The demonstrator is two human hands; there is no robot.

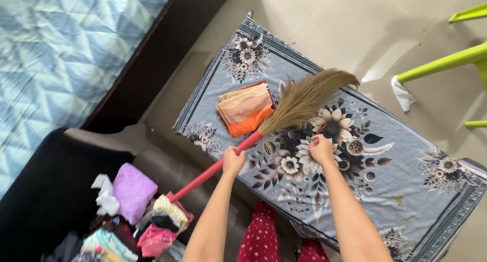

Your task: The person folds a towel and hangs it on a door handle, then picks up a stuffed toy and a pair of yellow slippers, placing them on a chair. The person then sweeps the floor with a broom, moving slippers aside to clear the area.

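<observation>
Blue quilted bedding (61,54) at far left, running up to a dark wooden bed edge (152,54). Below that, a dark sofa (45,191) with a pile of clothes (137,221) on its seat: lilac piece on top, white beside it, pink and striped bits lower down. Just right of the pile, the end of a red broom handle, rising on a slant toward the upper right. Left hand (233,161) closed around that handle, fingers wrapped tight, partway up the broom (284,117). Straw bristles fanned out past the grip, lying over a grey floral cloth (406,181) spread flat on a low surface. Folded orange cloth (245,108) on the grey one, touching the left side of the bristles, striped in peach and yellow. Right hand (321,148) further right, knuckles up, fingers curled and pinched down onto the grey cloth near a big printed flower; whether a fold is gripped, cannot tell. Both bare forearms reaching in from the bottom edge, red dotted trousers (261,239) between them. Beige floor (324,23) beyond the cloth. Green chair legs (441,64) at far right, with a white rag (402,93) at the foot of one.
</observation>
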